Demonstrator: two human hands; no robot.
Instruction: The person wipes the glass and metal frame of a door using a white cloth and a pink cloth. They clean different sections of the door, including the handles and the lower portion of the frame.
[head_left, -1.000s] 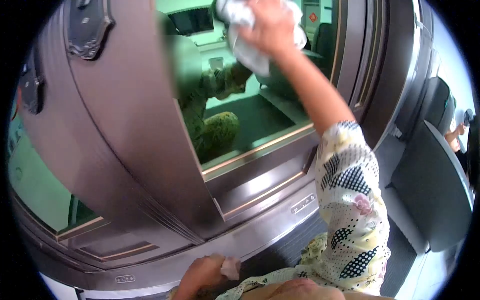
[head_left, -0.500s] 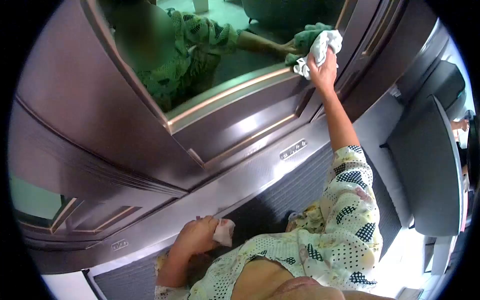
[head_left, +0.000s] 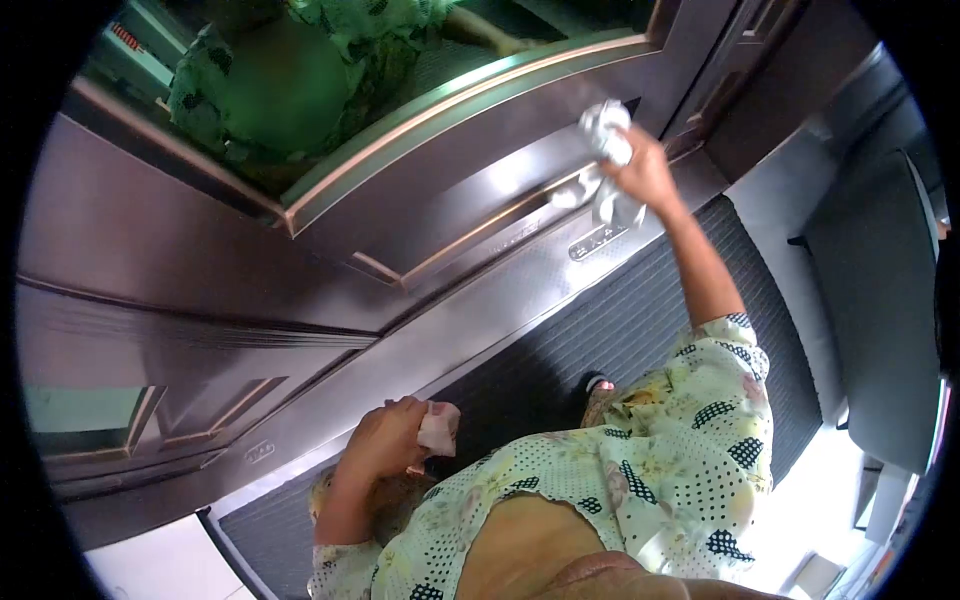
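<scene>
A crumpled white cloth (head_left: 612, 140) is bunched in my right hand (head_left: 645, 175), its loose ends hanging and partly blurred. That hand is in front of the lower panel of a dark brown door (head_left: 420, 220), below the framed glass pane (head_left: 440, 85), which reflects a person in a patterned top. Low in front of my body, my left hand (head_left: 388, 440) is closed round a folded pinkish-white cloth (head_left: 439, 428). Most of its fingers are hidden behind the back of the hand.
A shiny metal threshold (head_left: 480, 330) runs along the foot of the door. Dark ribbed matting (head_left: 640, 300) covers the floor, and my foot (head_left: 599, 384) stands on it. To the right is a large grey panel-like piece (head_left: 875, 310).
My right hand has come down with the white cloth, from the glass pane's lower right corner to the panel below. My left hand stays low with its cloth; the view has tilted downward.
</scene>
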